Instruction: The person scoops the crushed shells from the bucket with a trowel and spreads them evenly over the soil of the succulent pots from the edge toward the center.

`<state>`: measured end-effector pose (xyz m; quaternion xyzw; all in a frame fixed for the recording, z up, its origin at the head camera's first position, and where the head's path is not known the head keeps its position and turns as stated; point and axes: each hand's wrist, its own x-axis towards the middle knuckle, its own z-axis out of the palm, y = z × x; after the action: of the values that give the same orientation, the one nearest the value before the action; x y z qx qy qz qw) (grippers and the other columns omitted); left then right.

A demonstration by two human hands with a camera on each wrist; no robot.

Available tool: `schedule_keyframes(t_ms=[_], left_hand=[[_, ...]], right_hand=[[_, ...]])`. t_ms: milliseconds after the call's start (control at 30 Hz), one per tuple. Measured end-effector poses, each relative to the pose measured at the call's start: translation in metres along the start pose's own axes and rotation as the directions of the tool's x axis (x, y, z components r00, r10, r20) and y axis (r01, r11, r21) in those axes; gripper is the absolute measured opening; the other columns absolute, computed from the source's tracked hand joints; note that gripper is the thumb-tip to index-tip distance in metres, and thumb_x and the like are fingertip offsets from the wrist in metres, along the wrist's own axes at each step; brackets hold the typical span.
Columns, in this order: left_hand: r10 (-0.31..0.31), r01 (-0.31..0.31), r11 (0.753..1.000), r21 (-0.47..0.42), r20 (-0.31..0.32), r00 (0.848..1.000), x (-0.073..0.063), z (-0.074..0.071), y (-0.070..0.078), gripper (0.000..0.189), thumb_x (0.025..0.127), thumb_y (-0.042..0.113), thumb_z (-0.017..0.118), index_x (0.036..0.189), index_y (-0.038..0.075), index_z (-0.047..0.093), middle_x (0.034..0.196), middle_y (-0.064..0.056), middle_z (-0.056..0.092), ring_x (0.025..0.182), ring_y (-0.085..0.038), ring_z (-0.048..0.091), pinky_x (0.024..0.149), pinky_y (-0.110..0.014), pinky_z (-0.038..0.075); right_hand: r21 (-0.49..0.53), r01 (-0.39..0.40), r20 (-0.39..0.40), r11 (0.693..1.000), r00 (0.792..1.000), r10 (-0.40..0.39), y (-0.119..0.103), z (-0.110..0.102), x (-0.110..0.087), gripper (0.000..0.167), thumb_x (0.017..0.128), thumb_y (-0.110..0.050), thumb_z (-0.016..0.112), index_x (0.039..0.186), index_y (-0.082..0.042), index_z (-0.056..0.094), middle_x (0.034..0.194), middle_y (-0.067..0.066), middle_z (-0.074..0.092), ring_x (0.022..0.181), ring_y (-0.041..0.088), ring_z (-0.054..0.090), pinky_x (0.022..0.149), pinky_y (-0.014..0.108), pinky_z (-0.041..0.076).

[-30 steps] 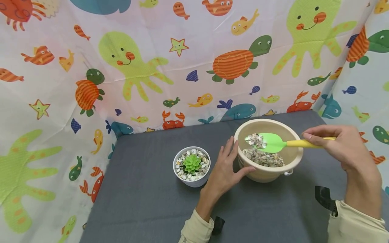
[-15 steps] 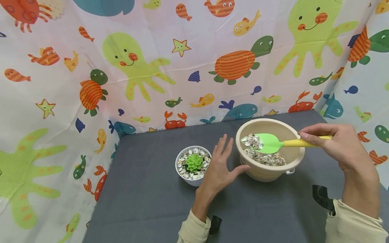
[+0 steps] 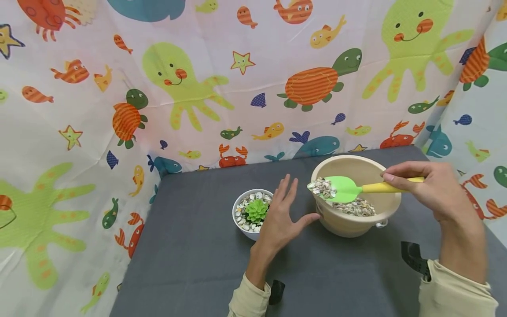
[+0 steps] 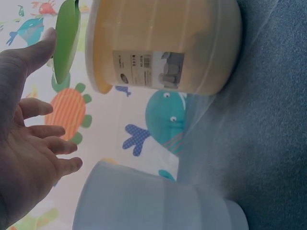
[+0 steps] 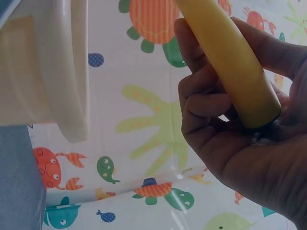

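Observation:
My right hand (image 3: 429,187) grips the yellow handle of a small garden trowel (image 3: 344,189) with a green blade. Small shells and pebbles (image 3: 322,188) are heaped on the blade's tip, which juts past the left rim of a cream bucket (image 3: 390,207). More of the same shells (image 3: 356,208) lie in the bucket. My left hand (image 3: 277,220), fingers spread, holds nothing and hovers between the bucket and a white pot (image 3: 239,220). A green succulent (image 3: 256,210) sits in that pot, ringed by pale shells; the hand hides the pot's right side in the head view.
A dark grey cloth (image 3: 190,246) covers the table. Behind it and along both sides hangs a white curtain (image 3: 206,39) printed with sea animals. The bucket has a white handle fitting (image 3: 381,223) on its near right side.
The loaded trowel has moved left, from inside the bucket's opening to past its left rim. My left hand has drawn away from the bucket toward the pot.

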<state>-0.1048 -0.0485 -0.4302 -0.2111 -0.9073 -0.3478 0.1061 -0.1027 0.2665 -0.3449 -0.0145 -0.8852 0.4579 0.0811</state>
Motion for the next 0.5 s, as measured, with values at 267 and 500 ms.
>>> schedule_keyframes(t_ms=[267, 500], left_hand=[[-0.018, 0.018, 1.0, -0.014, 0.001, 1.0, 0.0001, -0.0046, -0.0007, 0.097, 0.088, 0.049, 0.082, 0.165, 0.015, 0.033, 0.176, -0.006, 0.023, 0.163, -0.031, 0.026, 0.128, -0.054, 0.031], [-0.04, 0.04, 0.998, -0.038, -0.001, 0.999, 0.0, -0.0069, -0.0036, 0.096, 0.088, 0.048, 0.082, 0.165, 0.016, 0.033, 0.176, -0.005, 0.023, 0.163, -0.03, 0.024, 0.126, -0.055, 0.035]], right_hand=[[0.033, 0.039, 0.013, 0.999, 0.999, -0.04, -0.0002, 0.0043, 0.0035, 0.022, 0.095, -0.018, 0.076, 0.106, 0.002, 0.079, 0.078, -0.029, 0.068, 0.079, 0.0, 0.058, 0.069, 0.018, 0.044], [0.059, 0.069, 0.011, 0.996, 0.998, -0.07, -0.0008, 0.0064, 0.0052, 0.019, 0.094, -0.013, 0.077, 0.103, 0.003, 0.079, 0.078, -0.029, 0.069, 0.077, 0.0, 0.06, 0.069, 0.016, 0.045]])
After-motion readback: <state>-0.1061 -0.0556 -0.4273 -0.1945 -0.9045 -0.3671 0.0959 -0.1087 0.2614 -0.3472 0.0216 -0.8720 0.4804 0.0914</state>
